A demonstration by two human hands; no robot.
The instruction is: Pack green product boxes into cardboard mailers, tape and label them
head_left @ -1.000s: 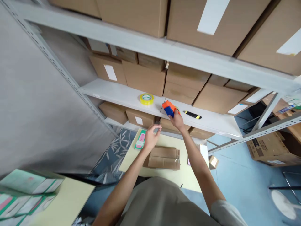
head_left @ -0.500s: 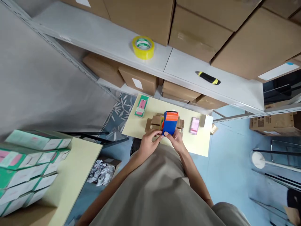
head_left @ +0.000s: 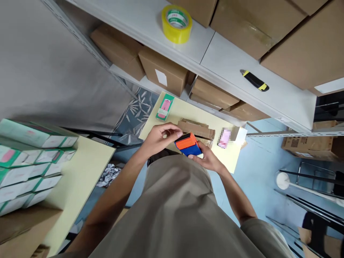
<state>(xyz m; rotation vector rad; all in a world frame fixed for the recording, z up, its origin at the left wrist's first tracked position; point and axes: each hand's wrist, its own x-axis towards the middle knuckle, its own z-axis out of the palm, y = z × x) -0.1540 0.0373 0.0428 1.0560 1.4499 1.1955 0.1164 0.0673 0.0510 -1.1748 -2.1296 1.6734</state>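
Observation:
My right hand (head_left: 211, 158) grips a blue and orange tape dispenser (head_left: 188, 144) from its right side, thumb along the lower edge. A dark toothed strip runs along the dispenser's upper left edge, which is tilted towards my left hand (head_left: 162, 138). The thumb and fingertips of that left hand are pinched together right at this edge; whatever is between them is too small to make out. Behind the dispenser, a brown cardboard box (head_left: 196, 128) lies on the pale yellow table (head_left: 228, 159).
A green box with a pink picture (head_left: 164, 107) lies at the table's far left; a blurred pink item (head_left: 224, 138) is on the right. The shelf above holds a yellow tape roll (head_left: 176, 24) and a utility knife (head_left: 254, 80). Stacked green-white boxes (head_left: 32, 168) stand at left.
The dispenser has tipped over, its toothed end swinging left and down. My left hand has let go of its lower end and moved to the toothed edge. The camera view has shifted.

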